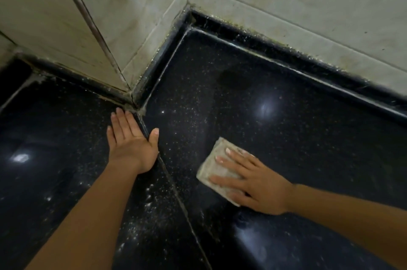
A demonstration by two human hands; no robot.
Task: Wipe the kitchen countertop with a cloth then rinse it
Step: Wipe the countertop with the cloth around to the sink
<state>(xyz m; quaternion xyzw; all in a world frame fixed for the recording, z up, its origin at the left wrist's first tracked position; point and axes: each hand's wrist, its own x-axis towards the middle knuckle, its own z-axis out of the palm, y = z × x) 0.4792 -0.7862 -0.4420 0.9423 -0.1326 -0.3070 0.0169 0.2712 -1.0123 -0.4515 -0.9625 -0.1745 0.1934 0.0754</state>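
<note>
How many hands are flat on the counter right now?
2. The left hand lies bare over the seam near the wall corner; the right hand presses the cloth on the countertop. None hidden.

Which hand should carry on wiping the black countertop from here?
Right. The right hand lies flat on the folded cloth, pressing it to the countertop. The left hand rests bare on the joint, holding nothing.
</note>
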